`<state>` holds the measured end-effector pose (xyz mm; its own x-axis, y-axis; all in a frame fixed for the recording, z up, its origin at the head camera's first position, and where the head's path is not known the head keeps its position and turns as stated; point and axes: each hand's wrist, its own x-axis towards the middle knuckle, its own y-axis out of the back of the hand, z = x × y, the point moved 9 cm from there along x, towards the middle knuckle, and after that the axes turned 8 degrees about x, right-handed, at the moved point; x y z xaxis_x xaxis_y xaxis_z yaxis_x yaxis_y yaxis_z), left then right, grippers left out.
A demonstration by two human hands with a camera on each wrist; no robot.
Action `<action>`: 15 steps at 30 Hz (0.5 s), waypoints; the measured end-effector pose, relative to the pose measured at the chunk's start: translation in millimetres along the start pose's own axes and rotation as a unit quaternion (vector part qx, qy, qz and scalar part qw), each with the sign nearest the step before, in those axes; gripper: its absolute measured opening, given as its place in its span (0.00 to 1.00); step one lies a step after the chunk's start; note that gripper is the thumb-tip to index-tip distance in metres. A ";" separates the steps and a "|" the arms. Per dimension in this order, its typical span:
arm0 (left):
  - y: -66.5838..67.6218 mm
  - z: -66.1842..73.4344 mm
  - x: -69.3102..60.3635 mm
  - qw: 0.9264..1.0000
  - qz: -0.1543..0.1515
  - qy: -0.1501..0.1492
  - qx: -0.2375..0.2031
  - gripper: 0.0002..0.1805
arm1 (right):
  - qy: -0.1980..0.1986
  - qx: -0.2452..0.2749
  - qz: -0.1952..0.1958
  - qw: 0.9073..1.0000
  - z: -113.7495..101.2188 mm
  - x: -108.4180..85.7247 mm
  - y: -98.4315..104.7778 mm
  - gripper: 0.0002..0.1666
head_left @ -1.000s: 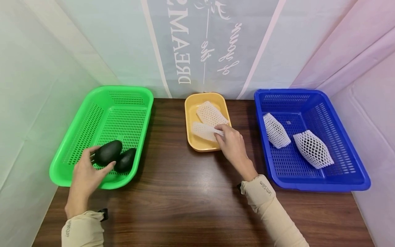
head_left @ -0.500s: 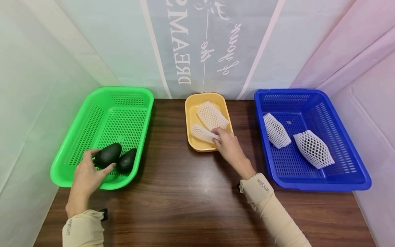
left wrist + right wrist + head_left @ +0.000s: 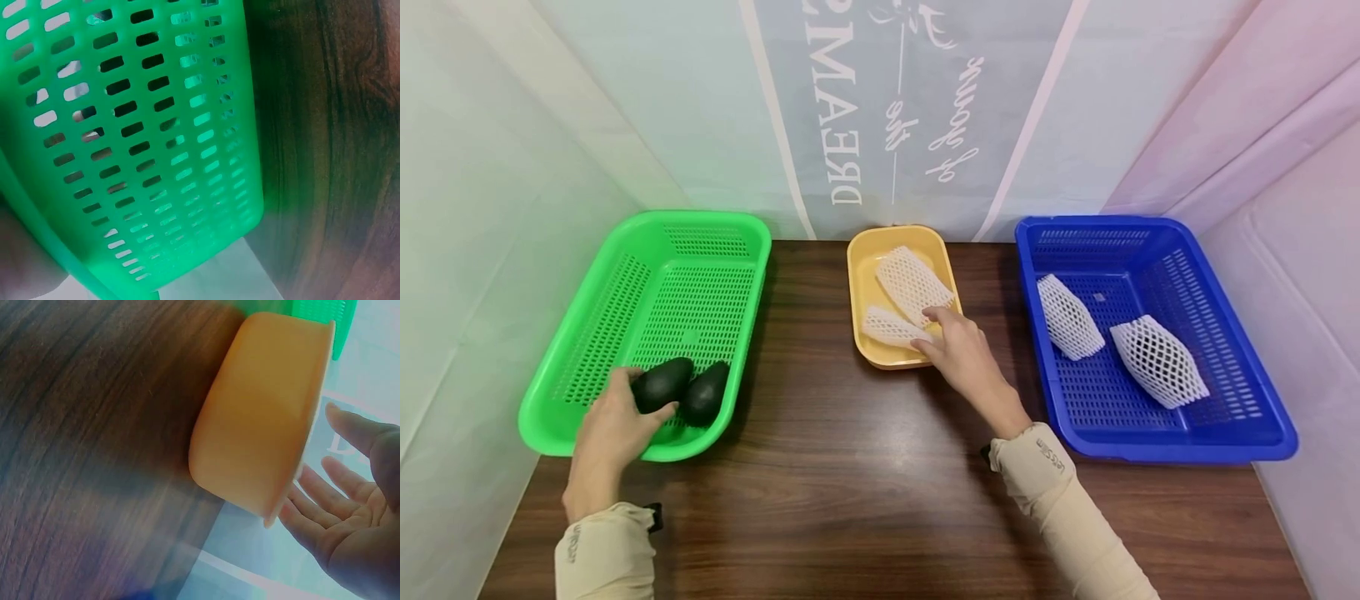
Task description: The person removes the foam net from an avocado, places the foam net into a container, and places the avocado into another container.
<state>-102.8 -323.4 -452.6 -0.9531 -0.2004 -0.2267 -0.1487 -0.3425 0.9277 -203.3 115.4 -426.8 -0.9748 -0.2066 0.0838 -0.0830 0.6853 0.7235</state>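
Dark fruit [image 3: 662,385] is gripped by left hand [image 3: 612,423] inside green basket [image 3: 683,451], beside second dark fruit [image 3: 705,395]; right hand's [image 3: 964,352] thumb and fingers are spread over yellow tray [image 3: 867,283], by net sleeves [image 3: 913,280]. Fruit likely firm, slick, bruisable, best cupped round the middle; sleeves presumably light, springy, best pinched at an edge

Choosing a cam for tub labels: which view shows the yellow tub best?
Head: it looks down into the yellow tub, showing the inside and two nets there; the right hand covers its near right corner. Right wrist shows only the outside and an edge-on rim; left wrist shows none of it.
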 end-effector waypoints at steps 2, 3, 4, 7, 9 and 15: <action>-1.8 -0.3 0.9 1.000 -0.013 -0.003 0.010 0.44 | 0.000 0.003 0.004 1.000 -0.6 -1.4 3.4 0.29; -2.7 -0.6 1.4 1.000 -0.020 -0.005 0.014 0.44 | 0.000 0.004 0.006 1.000 -0.8 -2.0 4.9 0.28; -3.7 -1.0 1.7 0.999 -0.029 -0.005 0.017 0.44 | 0.001 0.005 0.008 1.000 -0.8 -2.5 6.3 0.28; -6.2 -1.9 2.6 0.998 -0.051 -0.003 0.026 0.45 | 0.002 0.003 0.013 1.000 0.2 -3.7 9.0 0.27; -7.4 -1.8 3.1 0.998 -0.062 -0.003 0.027 0.45 | 0.002 0.001 0.015 1.000 1.4 -4.2 9.9 0.27; -9.2 -1.3 3.8 0.997 -0.071 0.000 0.020 0.46 | 0.010 0.003 0.019 1.000 2.2 -6.4 12.3 0.27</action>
<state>-104.8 -322.2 -462.4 -0.9217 -0.1533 -0.3562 -0.2917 -0.3312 0.8973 -198.6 126.7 -419.9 -0.9732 -0.1934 0.1247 -0.0469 0.6974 0.7152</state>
